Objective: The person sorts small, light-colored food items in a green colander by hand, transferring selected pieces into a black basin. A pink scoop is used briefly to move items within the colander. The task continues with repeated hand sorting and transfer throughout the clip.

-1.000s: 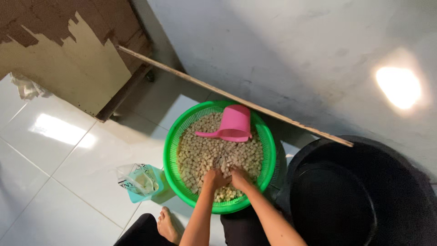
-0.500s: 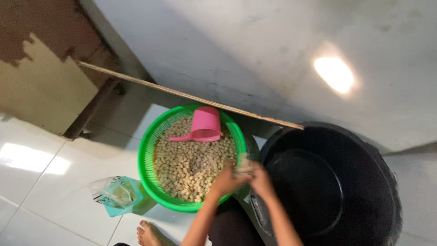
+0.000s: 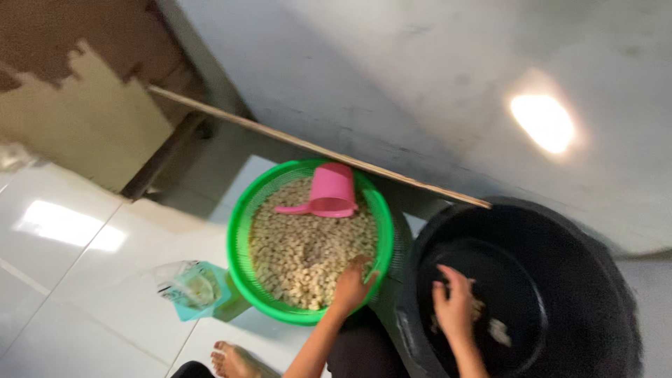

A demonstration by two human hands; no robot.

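Observation:
A green round basket on the floor is filled with several small pale cubes. A pink scoop lies on the cubes at the far side. My left hand rests on the cubes at the basket's near right rim, fingers spread. My right hand hovers inside a big black tub to the right, fingers apart. A few pale cubes show just below and to the right of that hand in the tub. The picture is blurred.
A thin wooden slat leans along the grey wall behind the basket and tub. A clear bag on a teal packet lies left of the basket on white tiles. My bare foot shows below. A peeling brown panel stands at far left.
Both hands scooped cubes in the basket, then lifted a handful rightward. Now my right hand is over the black tub with cubes beneath it, and my left hand is back on the basket.

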